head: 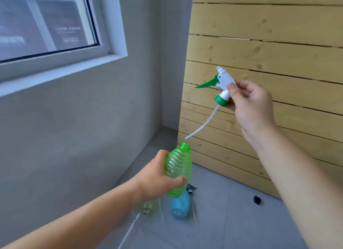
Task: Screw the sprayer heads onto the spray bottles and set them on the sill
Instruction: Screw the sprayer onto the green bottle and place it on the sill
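My left hand (157,178) grips a ribbed, translucent green spray bottle (179,167) around its body, neck tilted up and open. Up and to the right, my right hand (248,100) pinches a white sprayer head (223,83) with a green trigger and green collar. Its white dip tube (201,124) hangs down to the left, the tip just above the bottle's mouth and not inside it. The white window sill (61,72) runs along the upper left.
On the grey tiled floor below lie a blue bottle (180,206), a clear greenish bottle (147,206) partly hidden by my left arm, and a small black part (257,200). A wooden slat wall (269,53) stands on the right.
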Motion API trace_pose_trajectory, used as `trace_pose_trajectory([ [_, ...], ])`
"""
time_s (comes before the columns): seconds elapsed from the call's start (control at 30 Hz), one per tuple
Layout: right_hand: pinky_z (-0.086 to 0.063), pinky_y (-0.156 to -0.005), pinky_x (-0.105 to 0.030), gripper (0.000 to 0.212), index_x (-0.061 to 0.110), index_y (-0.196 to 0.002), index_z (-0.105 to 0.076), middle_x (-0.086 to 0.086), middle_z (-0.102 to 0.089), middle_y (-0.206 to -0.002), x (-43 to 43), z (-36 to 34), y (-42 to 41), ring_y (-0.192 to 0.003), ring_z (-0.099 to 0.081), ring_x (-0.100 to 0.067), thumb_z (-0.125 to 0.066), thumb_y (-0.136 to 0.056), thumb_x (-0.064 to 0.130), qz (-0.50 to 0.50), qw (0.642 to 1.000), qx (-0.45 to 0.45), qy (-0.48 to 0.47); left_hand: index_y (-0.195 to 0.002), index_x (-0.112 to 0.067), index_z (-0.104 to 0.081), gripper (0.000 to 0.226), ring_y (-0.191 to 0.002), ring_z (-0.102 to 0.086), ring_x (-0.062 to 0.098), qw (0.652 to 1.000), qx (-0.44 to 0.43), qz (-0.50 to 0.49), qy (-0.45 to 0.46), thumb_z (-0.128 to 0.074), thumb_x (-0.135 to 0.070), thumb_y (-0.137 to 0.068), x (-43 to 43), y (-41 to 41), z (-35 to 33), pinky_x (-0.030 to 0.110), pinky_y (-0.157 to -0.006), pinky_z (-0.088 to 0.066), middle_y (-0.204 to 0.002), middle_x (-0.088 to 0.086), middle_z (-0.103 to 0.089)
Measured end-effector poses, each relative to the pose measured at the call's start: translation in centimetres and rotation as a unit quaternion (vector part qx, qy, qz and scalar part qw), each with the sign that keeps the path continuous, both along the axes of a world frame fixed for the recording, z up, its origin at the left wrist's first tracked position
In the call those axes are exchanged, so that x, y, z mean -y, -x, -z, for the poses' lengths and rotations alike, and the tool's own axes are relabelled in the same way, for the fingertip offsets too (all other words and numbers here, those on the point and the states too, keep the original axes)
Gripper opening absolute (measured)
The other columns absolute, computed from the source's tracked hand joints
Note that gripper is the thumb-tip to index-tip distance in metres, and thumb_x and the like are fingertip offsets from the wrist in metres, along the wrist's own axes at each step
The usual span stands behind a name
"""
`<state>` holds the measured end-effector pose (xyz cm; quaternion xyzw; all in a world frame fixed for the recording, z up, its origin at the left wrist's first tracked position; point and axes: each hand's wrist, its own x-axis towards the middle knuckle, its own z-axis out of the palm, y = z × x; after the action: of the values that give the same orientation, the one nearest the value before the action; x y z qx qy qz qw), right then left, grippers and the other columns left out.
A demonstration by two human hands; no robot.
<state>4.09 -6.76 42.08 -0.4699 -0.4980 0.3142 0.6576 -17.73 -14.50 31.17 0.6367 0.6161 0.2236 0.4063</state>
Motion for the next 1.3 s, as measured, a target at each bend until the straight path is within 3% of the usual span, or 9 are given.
trace_pose_trajectory([
  [0.07, -0.06, -0.085, -0.044, 0.008, 0.024, -0.089, -0.068, -0.004, -0.077, -0.089, 1.0, -0.5, 0.6, -0.079, -0.071, -0.022, -0.062, -0.092, 0.019, -0.012, 1.0, -0.004, -0.01, -0.124, -0.029, -0.043, 0.063, -0.094, -0.071, 0.014, 1.0, -0.019, -0.004, -0.008, -0.083, -0.042, -0.077, 1.0, 0.5, -0.3, 0.036, -0.087, -0.06, -0.101, -0.004, -0.071],
  [0.23, -0.06, -0.086, -0.046, 0.008, 0.024, -0.09, -0.068, -0.003, -0.078, -0.088, 1.9, -0.3, 1.5, -0.083, -0.072, -0.025, -0.062, -0.091, 0.02, -0.04, 0.999, 0.017, -0.014, -0.123, -0.03, -0.042, 0.062, -0.083, -0.066, 0.006, 1.0, 0.002, -0.02, -0.023, -0.084, -0.039, -0.079, 1.8, 0.8, -0.6, 0.029, -0.081, -0.057, -0.098, -0.009, -0.068],
  [0.4, -0.061, -0.075, -0.039, 0.008, 0.018, -0.092, -0.066, -0.013, -0.076, -0.094, 1.6, 0.4, 2.6, -0.08, -0.073, -0.024, -0.059, -0.095, 0.014, -0.083, 0.996, 0.001, 0.035, -0.131, -0.031, -0.043, 0.077, -0.096, -0.071, 0.012, 0.999, 0.023, -0.007, -0.022, -0.085, -0.048, -0.067, 1.7, 1.5, -0.4, 0.036, -0.091, -0.06, -0.105, -0.008, -0.071],
  [0.53, -0.062, -0.073, -0.036, 0.005, 0.007, -0.099, -0.058, -0.017, -0.074, -0.103, 1.6, 2.3, 4.0, -0.086, -0.074, -0.019, -0.054, -0.098, 0.011, -0.15, 0.981, -0.033, 0.116, -0.13, -0.031, -0.047, 0.078, -0.1, -0.074, 0.013, 0.995, 0.094, -0.003, -0.032, -0.084, -0.047, -0.064, 1.4, 1.6, -0.8, 0.038, -0.091, -0.062, -0.111, -0.006, -0.072],
  [0.8, -0.058, -0.084, -0.038, 0.009, 0.011, -0.107, -0.056, -0.011, -0.075, -0.101, 1.8, 4.3, 4.9, -0.089, -0.069, -0.019, -0.05, -0.1, 0.013, -0.256, 0.955, 0.05, 0.142, -0.125, -0.034, -0.056, 0.071, -0.095, -0.072, 0.012, 0.98, 0.195, 0.009, -0.035, -0.082, -0.045, -0.06, 0.6, 2.0, -1.3, 0.043, -0.09, -0.061, -0.113, 0.004, -0.074],
  [0.93, -0.056, -0.088, -0.033, 0.036, 0.006, -0.126, -0.053, -0.016, -0.071, -0.112, 1.7, 4.2, 4.1, -0.097, -0.068, -0.019, -0.06, -0.092, 0.0, -0.321, 0.933, 0.087, 0.138, -0.126, -0.032, -0.058, 0.07, -0.096, -0.072, 0.012, 0.974, 0.224, 0.009, -0.034, -0.082, -0.043, -0.061, 0.2, 2.3, -1.3, 0.04, -0.089, -0.061, -0.115, 0.007, -0.074],
  [1.03, -0.055, -0.089, -0.031, 0.041, 0.005, -0.129, -0.051, -0.017, -0.071, -0.113, 1.6, 4.4, 3.6, -0.1, -0.067, -0.019, -0.06, -0.09, -0.006, -0.341, 0.924, 0.116, 0.131, -0.128, -0.028, -0.059, 0.071, -0.096, -0.072, 0.013, 0.975, 0.217, 0.025, -0.039, -0.081, -0.041, -0.062, -0.1, 2.6, -1.5, 0.04, -0.09, -0.06, -0.117, 0.01, -0.075],
  [1.17, -0.054, -0.091, -0.033, 0.048, 0.006, -0.129, -0.053, -0.01, -0.071, -0.105, 1.2, 4.4, 3.1, -0.097, -0.066, -0.017, -0.066, -0.083, 0.006, -0.376, 0.909, 0.114, 0.137, -0.134, -0.022, -0.059, 0.075, -0.098, -0.071, 0.014, 0.976, 0.213, 0.044, -0.026, -0.08, -0.04, -0.064, -0.2, 2.9, -1.6, 0.034, -0.087, -0.06, -0.113, 0.006, -0.076],
  [1.3, -0.052, -0.089, -0.038, 0.04, 0.015, -0.113, -0.061, 0.016, -0.066, -0.091, 1.2, 5.2, 4.0, -0.088, -0.062, -0.009, -0.074, -0.079, 0.031, -0.276, 0.938, 0.177, 0.111, -0.131, -0.025, -0.059, 0.074, -0.103, -0.074, 0.02, 0.979, 0.192, 0.032, -0.055, -0.081, -0.041, -0.062, -0.3, 2.6, -1.7, 0.044, -0.094, -0.06, -0.115, 0.006, -0.077],
])
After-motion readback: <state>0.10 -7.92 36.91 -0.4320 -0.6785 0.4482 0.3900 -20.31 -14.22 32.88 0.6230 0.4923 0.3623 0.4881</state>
